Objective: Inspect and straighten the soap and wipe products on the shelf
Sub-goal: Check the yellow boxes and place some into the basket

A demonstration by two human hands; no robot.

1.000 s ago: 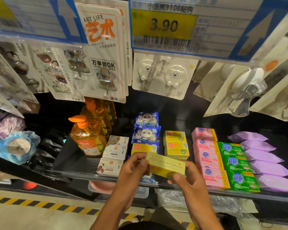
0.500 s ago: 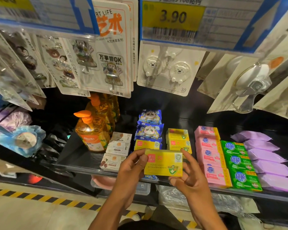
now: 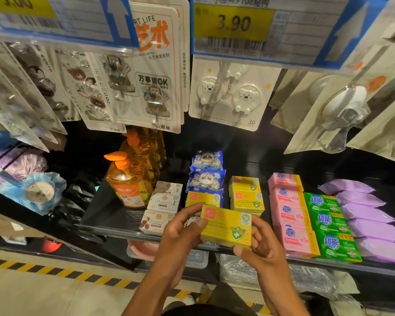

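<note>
I have the left hand [image 3: 180,231] and right hand [image 3: 263,246] gripping one yellow box [image 3: 226,225] by its ends, printed face toward me, just over the front edge of the shelf [image 3: 105,215]. Behind it sit a yellow stack [image 3: 246,197], with white boxes [image 3: 163,201] to the left and pink soaps [image 3: 290,213] to the right. Farther back are panda wipes [image 3: 205,179] and an orange bottle [image 3: 128,185]. Hook cards [image 3: 226,94] hang above.

Held between the left hand [image 3: 180,233] and the right hand [image 3: 263,249], the soap box [image 3: 226,226] is before the shelf [image 3: 105,215] edge, with pump bottles [image 3: 128,183] to its left, wipe packs [image 3: 205,179] behind, soap rows [image 3: 287,213] to its right and hook cards [image 3: 233,96] above.
</note>
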